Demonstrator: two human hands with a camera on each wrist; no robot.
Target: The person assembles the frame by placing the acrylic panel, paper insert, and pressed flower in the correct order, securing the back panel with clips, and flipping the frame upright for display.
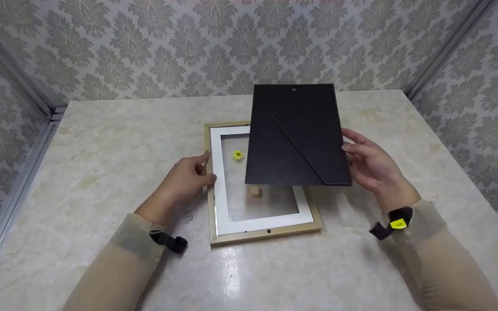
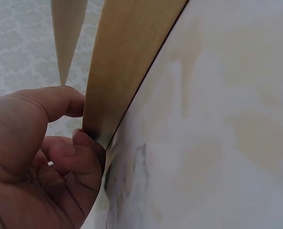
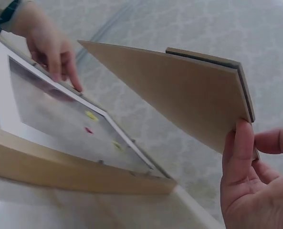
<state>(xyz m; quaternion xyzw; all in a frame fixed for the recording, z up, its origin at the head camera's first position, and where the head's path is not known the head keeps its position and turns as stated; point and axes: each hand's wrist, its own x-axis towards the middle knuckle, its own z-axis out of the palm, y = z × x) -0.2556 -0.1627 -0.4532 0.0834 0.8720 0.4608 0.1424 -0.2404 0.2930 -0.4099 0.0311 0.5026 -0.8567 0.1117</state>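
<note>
A light wooden picture frame (image 1: 266, 233) lies back side up on the table, with a white mat (image 1: 219, 190) inside it around a clear pane (image 1: 240, 205). On the pane are a yellow flower (image 1: 237, 156) and a small beige piece (image 1: 255, 190); the right wrist view also shows a small red piece (image 3: 88, 130). My left hand (image 1: 186, 175) grips the frame's left side, thumb over the rim. My right hand (image 1: 372, 164) pinches the right edge of a black backing board (image 1: 305, 134), raised and tilted above the frame. The board hides the frame's upper right; its underside (image 3: 179, 90) is brown.
The frame rests on a pale marbled table (image 1: 123, 142). Patterned wallpaper (image 1: 167, 47) stands behind and at both sides, with metal rails (image 1: 15, 65) at the corners. Black straps (image 1: 169, 242) circle both wrists.
</note>
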